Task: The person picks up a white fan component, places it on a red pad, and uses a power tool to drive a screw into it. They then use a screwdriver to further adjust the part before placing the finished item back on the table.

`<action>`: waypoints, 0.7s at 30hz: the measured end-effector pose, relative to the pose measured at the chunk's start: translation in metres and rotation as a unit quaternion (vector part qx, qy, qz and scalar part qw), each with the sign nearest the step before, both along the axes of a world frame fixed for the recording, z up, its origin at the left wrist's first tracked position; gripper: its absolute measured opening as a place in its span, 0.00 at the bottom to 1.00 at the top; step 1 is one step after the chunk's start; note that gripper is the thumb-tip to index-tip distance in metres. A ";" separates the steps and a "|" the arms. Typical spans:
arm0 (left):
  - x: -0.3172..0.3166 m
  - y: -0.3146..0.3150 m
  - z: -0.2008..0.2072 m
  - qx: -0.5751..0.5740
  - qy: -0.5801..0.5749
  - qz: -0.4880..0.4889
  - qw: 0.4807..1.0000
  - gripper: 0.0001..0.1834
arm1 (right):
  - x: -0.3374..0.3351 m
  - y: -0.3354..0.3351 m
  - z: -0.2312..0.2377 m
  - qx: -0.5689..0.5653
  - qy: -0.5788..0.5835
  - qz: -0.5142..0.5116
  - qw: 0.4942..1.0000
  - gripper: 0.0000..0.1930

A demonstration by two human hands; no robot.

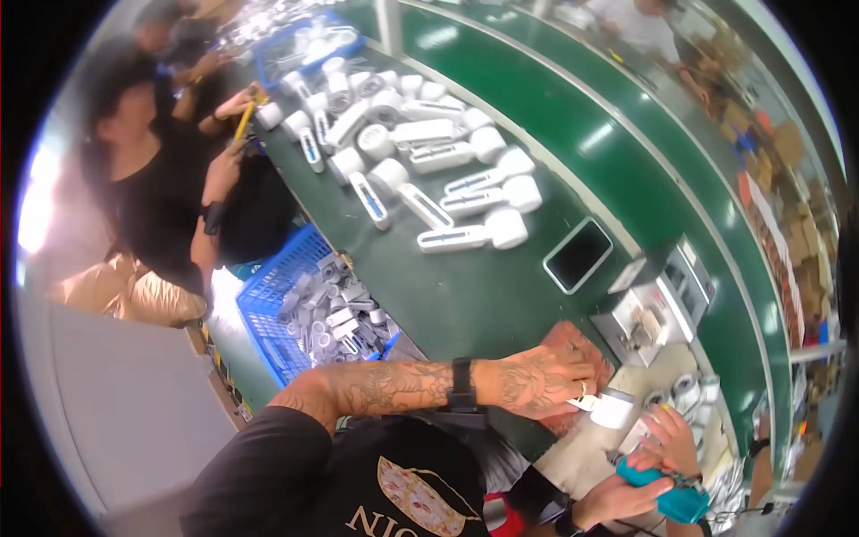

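My left hand point(546, 380), a ring on one finger, pinches the slim end of a white part point(613, 408) with a cylindrical head. It is above a reddish pad point(573, 345) on the bench. At the lower right, my right hand point(619, 503) appears curled around a teal hand tool point(682, 503), thumb along its top; my forearm is mostly out of view. Another hand point(667, 437), seemingly a co-worker's, touches or overlaps the tool's upper side, its fingers near the white head. My left fingers hide part of the white piece.
Many white long-handled housings point(452, 237) cover the far bench. A phone point(578, 256) lies near a small metal fixture point(640, 327). A blue basket point(259, 327) of grey parts stands left, below the bench edge. A co-worker point(134, 179) sits at far left; a green conveyor point(573, 116) runs behind.
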State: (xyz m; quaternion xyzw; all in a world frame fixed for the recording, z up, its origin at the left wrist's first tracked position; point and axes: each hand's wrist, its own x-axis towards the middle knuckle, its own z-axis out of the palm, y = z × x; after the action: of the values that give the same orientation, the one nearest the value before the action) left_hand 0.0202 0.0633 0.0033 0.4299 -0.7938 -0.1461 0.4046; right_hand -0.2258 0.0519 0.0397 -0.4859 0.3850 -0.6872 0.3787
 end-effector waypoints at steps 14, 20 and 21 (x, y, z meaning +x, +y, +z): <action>0.229 0.115 0.010 0.021 0.493 0.461 0.738 0.17 | -0.009 -0.011 -0.029 -0.091 0.430 -0.200 0.876 0.11; 0.331 0.121 0.016 -0.010 0.467 0.536 0.703 0.16 | 0.020 -0.007 -0.002 -0.035 0.394 -0.139 0.908 0.15; 0.346 0.115 0.021 0.017 0.439 0.565 0.698 0.15 | 0.028 -0.004 0.008 -0.003 0.335 -0.081 0.939 0.18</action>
State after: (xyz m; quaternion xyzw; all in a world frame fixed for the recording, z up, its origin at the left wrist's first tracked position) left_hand 0.3662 0.1786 0.0242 0.6917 -0.1315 -0.0755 0.7061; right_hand -0.1978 0.0480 0.0480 -0.6562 0.5257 -0.5143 0.1690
